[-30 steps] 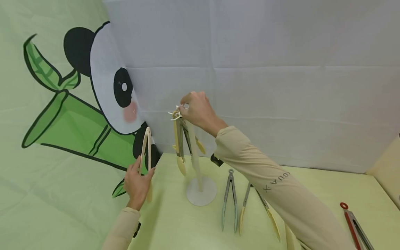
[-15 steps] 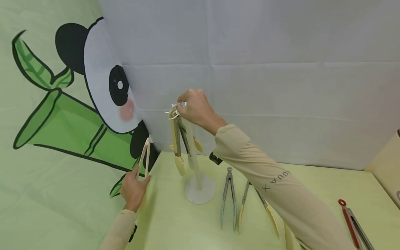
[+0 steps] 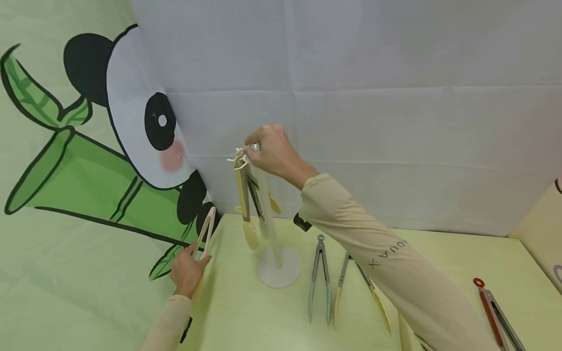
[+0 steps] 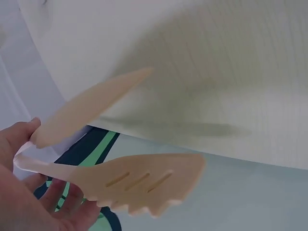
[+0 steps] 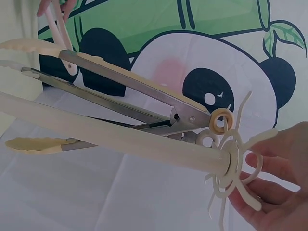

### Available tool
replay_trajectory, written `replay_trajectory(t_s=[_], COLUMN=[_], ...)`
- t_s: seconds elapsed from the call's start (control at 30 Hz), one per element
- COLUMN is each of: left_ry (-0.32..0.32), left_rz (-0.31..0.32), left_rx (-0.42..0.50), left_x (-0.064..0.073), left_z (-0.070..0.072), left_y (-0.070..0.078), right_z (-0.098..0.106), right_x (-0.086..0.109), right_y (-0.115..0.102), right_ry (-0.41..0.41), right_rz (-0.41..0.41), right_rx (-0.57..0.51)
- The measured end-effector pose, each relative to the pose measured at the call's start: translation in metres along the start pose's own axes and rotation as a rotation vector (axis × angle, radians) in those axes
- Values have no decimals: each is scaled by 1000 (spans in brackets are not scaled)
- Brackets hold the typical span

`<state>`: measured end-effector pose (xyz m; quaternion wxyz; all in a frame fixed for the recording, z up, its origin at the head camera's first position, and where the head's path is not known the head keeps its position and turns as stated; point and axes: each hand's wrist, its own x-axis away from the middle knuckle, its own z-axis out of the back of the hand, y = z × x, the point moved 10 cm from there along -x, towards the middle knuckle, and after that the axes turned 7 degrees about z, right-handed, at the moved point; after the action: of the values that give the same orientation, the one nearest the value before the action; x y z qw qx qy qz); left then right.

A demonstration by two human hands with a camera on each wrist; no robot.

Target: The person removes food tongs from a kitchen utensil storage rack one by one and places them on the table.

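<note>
My left hand (image 3: 188,273) holds beige kitchen tongs (image 4: 139,180) by the hinge end, at the table's left edge. In the left wrist view the two arms spread apart, one ending in a slotted, toothed blade. High in the middle, my right hand (image 3: 275,155) grips the top of a white utensil stand (image 5: 168,147), its fingers at the ring among the curved hooks. Metal tongs with yellow tips (image 5: 139,86) hang by a ring from one hook. More tongs hang behind them, partly covered by the pole.
Tongs with pale green tips (image 3: 320,282) and yellow-tipped tongs (image 3: 341,287) lie right of the stand's round base (image 3: 279,275); my right sleeve covers part of the latter. Red-handled tongs (image 3: 491,312) lie far right. A panda-printed cloth (image 3: 145,122) borders the left.
My left hand has lowered slightly and the beige tongs have dropped and tipped to the right. My right hand stays at the stand's top. The whole head view has shifted a little.
</note>
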<state>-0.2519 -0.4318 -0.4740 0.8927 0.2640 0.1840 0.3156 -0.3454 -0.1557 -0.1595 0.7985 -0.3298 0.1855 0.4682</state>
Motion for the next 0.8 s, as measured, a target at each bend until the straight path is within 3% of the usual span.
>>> replay_trajectory(t_s=[0.23,0.63,0.8], left_ry=[-71,-109,-179], left_rz=[-3,-20,-32], left_rx=[-59,-135,-170], left_x=[-5,-7,-9], left_z=[-16,-27,-39], left_y=[-13,-33,-38], right_z=[2,-1,2], right_x=[1,0,2], right_y=[0,-3,-4], right_ry=[0,-18,-16], right_rz=[3,25,34], right_rx=[-14,-19,-21])
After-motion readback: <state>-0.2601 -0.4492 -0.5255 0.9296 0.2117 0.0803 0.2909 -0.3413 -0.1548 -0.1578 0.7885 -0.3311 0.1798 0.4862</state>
